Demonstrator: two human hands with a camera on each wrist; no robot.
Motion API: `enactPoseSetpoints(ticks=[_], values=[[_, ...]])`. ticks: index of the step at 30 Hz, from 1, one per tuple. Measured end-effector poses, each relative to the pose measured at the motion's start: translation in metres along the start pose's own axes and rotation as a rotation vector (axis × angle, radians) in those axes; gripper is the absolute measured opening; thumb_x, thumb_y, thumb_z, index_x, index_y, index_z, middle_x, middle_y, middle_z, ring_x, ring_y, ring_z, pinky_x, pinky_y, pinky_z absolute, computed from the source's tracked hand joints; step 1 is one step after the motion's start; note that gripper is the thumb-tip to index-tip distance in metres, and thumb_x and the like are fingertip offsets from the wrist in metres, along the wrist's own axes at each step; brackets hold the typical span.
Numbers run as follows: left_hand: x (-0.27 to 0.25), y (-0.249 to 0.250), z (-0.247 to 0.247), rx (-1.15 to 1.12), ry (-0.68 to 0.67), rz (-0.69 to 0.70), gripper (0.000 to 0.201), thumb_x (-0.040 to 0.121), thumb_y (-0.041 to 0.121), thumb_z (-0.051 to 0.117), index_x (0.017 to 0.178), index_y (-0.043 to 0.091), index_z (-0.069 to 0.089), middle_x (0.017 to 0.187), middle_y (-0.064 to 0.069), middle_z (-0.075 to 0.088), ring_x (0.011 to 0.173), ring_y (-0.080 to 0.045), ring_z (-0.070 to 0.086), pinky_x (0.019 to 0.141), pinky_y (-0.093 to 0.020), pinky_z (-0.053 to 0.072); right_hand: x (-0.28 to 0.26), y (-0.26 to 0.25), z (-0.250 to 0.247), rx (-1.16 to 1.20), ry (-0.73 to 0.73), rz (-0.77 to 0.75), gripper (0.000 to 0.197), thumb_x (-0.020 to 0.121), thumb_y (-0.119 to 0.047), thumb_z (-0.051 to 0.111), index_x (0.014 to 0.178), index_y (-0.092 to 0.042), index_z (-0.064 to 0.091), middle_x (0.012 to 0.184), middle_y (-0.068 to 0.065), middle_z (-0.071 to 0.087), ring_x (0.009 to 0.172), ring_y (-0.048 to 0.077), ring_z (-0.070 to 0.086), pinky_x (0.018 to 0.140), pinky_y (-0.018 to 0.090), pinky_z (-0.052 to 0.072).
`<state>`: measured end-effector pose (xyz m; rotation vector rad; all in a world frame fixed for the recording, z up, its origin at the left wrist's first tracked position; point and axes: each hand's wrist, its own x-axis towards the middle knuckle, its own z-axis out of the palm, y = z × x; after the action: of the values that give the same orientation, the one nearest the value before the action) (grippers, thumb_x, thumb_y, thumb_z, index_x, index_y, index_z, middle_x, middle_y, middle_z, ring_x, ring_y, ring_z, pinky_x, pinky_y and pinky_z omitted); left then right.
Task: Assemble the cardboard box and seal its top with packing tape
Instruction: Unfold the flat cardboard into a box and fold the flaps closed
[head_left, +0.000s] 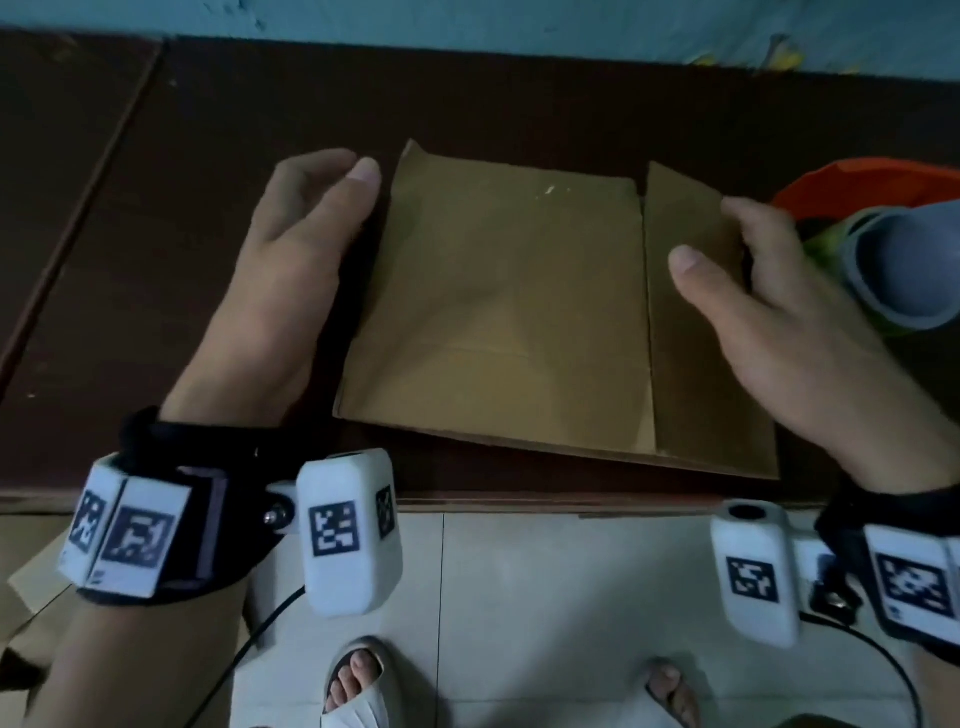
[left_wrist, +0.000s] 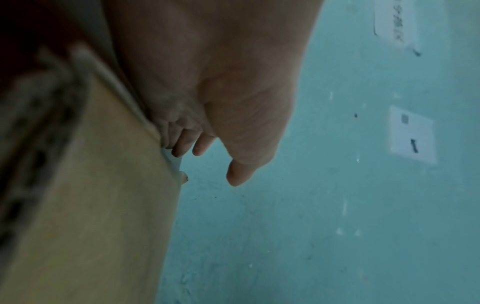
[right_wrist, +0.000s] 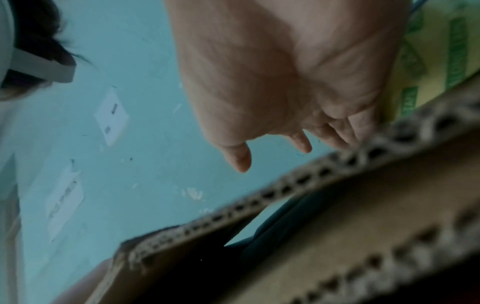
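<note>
box: one cardboard box (head_left: 511, 306) flat on the desk (head_left: 156, 234), between both hands, long axis near-to-far
left hand (head_left: 296, 249): at box's left edge, fingers relaxed, gripping nothing
right hand (head_left: 753, 291): on right flap (head_left: 691, 249), fingers curl round its outer edge; nearer hand
tape: one roll (head_left: 904, 265), just right of right hand

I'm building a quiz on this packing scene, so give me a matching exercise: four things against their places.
Things:
1. left hand
2. right hand
3. grey roll of packing tape
4. brown cardboard box

Places:
A. at the table's right edge
B. at the box's left side
C. between both hands
D. on the box's right flap

Pairs: 1-B, 2-D, 3-A, 4-C
</note>
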<state>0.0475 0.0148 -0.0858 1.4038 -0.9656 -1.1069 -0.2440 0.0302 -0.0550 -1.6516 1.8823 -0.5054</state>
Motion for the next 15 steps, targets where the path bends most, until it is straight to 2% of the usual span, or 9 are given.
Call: enactPoseSetpoints(ticks=[2, 6, 8, 11, 13, 15], values=[[-0.008, -0.002, -0.003, 0.002, -0.004, 0.032, 0.047, 0.090, 0.051, 0.063, 0.132, 0.030, 0.060, 0.135, 0.008, 0.066, 0.121, -0.002, 0.064, 0.096, -0.023, 0.050, -0.005, 0.001, 0.002, -0.027, 0.018, -0.008, 0.074, 0.093, -0.073, 0.040, 0.156, -0.043, 0.014, 0.160, -0.013, 0.034, 0.141, 0.015, 0.042, 0.108, 0.046, 0.041], [-0.014, -0.008, -0.006, 0.075, 0.034, 0.094, 0.041, 0.096, 0.045, 0.064, 0.132, 0.026, 0.060, 0.127, 0.012, 0.069, 0.112, 0.003, 0.066, 0.094, -0.020, 0.053, -0.010, 0.006, 0.006, -0.079, 0.054, -0.006, 0.074, 0.094, -0.071, 0.039, 0.157, -0.041, 0.014, 0.164, -0.010, 0.029, 0.144, 0.017, 0.037, 0.101, 0.038, 0.035], [-0.016, -0.007, -0.008, 0.092, 0.029, 0.101, 0.038, 0.096, 0.046, 0.063, 0.129, 0.026, 0.063, 0.125, 0.010, 0.069, 0.111, -0.001, 0.066, 0.092, -0.022, 0.052, -0.013, 0.007, 0.007, -0.090, 0.055, -0.031, 0.074, 0.095, -0.071, 0.038, 0.158, -0.039, 0.015, 0.165, -0.009, 0.026, 0.147, 0.018, 0.033, 0.106, 0.038, 0.033], [-0.018, -0.006, -0.008, 0.085, 0.001, 0.087, 0.038, 0.092, 0.053, 0.064, 0.123, 0.031, 0.065, 0.127, 0.006, 0.069, 0.117, -0.009, 0.065, 0.096, -0.029, 0.051, -0.015, 0.009, 0.009, -0.063, 0.082, -0.076, 0.075, 0.097, -0.069, 0.039, 0.159, -0.033, 0.018, 0.166, -0.007, 0.025, 0.150, 0.018, 0.030, 0.113, 0.039, 0.031], [-0.021, -0.005, -0.005, 0.032, -0.038, 0.079, 0.038, 0.094, 0.050, 0.064, 0.123, 0.026, 0.065, 0.127, 0.003, 0.069, 0.120, -0.013, 0.065, 0.098, -0.030, 0.051, -0.017, 0.012, 0.013, -0.061, 0.097, -0.104, 0.077, 0.097, -0.066, 0.042, 0.160, -0.028, 0.019, 0.167, -0.004, 0.025, 0.150, 0.019, 0.029, 0.115, 0.038, 0.029], [-0.026, -0.004, 0.001, -0.057, -0.084, 0.074, 0.041, 0.097, 0.045, 0.063, 0.126, 0.017, 0.064, 0.119, 0.001, 0.072, 0.113, -0.013, 0.069, 0.091, -0.027, 0.054, -0.022, 0.015, 0.016, -0.052, 0.098, -0.121, 0.080, 0.098, -0.064, 0.045, 0.161, -0.024, 0.017, 0.166, -0.002, 0.026, 0.150, 0.020, 0.030, 0.115, 0.036, 0.028]])
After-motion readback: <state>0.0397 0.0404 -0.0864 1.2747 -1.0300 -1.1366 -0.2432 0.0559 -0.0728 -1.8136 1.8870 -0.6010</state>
